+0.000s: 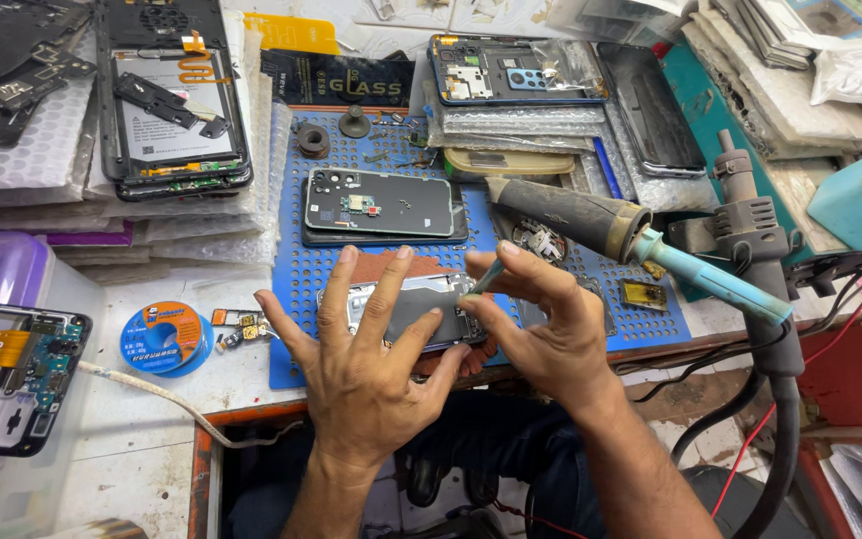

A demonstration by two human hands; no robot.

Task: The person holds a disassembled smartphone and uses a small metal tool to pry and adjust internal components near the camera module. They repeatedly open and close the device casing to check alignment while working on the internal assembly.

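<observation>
An opened phone (421, 304) lies on a blue perforated work mat (296, 265) near the bench's front edge. My left hand (366, 359) rests flat on it with fingers spread, pinning it down. My right hand (541, 319) pinches a thin metal tool (486, 276), its tip pointing at the phone's upper right part. The phone's middle is partly hidden under my fingers. A second opened phone (381, 203) with its back plate showing lies just beyond on the mat.
A hot-air gun (576, 215) and a light-blue soldering iron (710, 274) sit in a stand (750, 225) at right. A solder-wire spool (162, 337) lies left of the mat. Several dismantled phones (174, 95) and bubble wrap crowd the back and left.
</observation>
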